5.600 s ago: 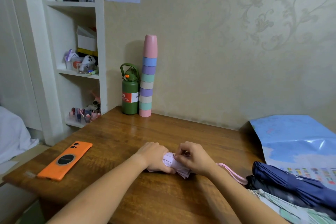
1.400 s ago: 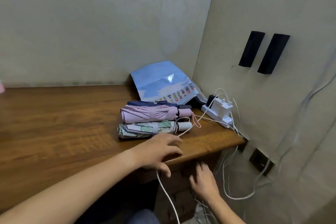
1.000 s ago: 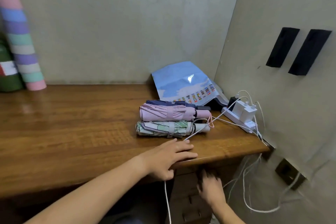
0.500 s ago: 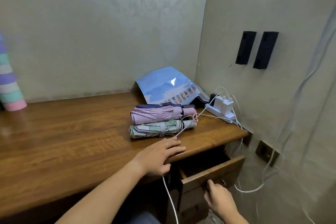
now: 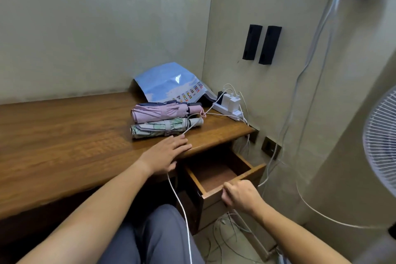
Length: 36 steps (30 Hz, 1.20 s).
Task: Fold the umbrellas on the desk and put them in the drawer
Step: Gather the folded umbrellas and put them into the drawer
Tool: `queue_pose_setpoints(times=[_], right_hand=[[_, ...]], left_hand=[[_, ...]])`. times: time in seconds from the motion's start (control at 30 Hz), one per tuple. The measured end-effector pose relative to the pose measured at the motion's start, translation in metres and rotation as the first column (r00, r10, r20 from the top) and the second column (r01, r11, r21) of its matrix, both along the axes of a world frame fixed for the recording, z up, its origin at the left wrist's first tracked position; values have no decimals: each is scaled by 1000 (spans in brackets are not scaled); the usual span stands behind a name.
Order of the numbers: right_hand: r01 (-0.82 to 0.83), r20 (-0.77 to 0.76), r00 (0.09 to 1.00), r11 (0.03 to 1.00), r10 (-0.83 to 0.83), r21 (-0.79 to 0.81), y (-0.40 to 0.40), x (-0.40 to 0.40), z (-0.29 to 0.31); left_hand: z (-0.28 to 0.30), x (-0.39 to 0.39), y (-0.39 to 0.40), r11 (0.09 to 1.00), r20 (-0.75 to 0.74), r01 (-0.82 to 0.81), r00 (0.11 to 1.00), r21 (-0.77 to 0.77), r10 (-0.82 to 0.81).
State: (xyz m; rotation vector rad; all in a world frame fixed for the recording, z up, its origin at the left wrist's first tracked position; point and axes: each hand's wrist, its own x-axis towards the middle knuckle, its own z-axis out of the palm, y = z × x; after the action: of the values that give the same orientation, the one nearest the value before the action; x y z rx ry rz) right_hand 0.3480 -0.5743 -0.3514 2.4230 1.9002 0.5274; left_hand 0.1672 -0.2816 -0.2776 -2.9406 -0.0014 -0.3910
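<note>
Three folded umbrellas lie side by side near the right end of the wooden desk [image 5: 64, 135]: a green-patterned umbrella [image 5: 162, 127] nearest me, a pink umbrella [image 5: 162, 112] behind it, and a dark blue umbrella [image 5: 158, 104] mostly hidden at the back. My left hand [image 5: 166, 155] rests flat on the desk edge just in front of them, fingers straight. Below the desk's right end, a wooden drawer [image 5: 233, 186] stands pulled out and looks empty. My right hand [image 5: 239, 196] grips its front panel.
A blue printed sheet [image 5: 171, 82] leans in the corner. A white power strip [image 5: 229, 105] with chargers sits at the desk's right edge; a white cable [image 5: 180, 199] hangs over the front. A fan [image 5: 381, 145] stands at right. Cables lie on the floor.
The drawer has slid further out, pulled by my right hand. My left hand has stayed on the desk edge. Earlier, both hands were wrapping the pink umbrella.
</note>
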Motion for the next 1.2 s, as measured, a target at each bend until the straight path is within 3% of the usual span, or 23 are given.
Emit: queue_pose_setpoints(times=[0.17,0.4,0.53,0.6,0.7,0.77,0.83,0.97,1.07,1.2], right_hand=[[42,-37,999,989,-37,145,22,-14,12],[160,-271,944,980,-188,-122,39,-20,38],[170,-283,929,955,-237,-243,45,-19,51],[193,-276,936,975,-217,-109,54,-13,63],[191,-205,968,952,-142,239,85,2,89],[131,-172,983,901,-64,413,111,9,112],[76,-208,978,877,28,475,138,12,135],[-3,-348,925,917,155,399,193,15,169],[-122,-346,917,965,200,233,235,15,179],[-217,-384,898,975,215,40,283,19,189]], left_hand=[[-2,1,2,996,5,1,1000,88,-1],[2,-2,0,1000,-29,-4,1000,16,5],[3,-8,-5,995,-14,-19,1000,-96,17],[1,-8,-5,989,23,-3,1000,-151,6],[7,-7,2,976,77,5,997,-216,11],[15,-6,13,983,60,21,998,-182,-10],[23,-5,26,993,53,65,997,-98,-60],[38,-1,53,997,172,70,983,-33,-64],[35,-4,60,999,212,-10,977,39,1],[19,-10,56,990,304,-92,945,-106,121]])
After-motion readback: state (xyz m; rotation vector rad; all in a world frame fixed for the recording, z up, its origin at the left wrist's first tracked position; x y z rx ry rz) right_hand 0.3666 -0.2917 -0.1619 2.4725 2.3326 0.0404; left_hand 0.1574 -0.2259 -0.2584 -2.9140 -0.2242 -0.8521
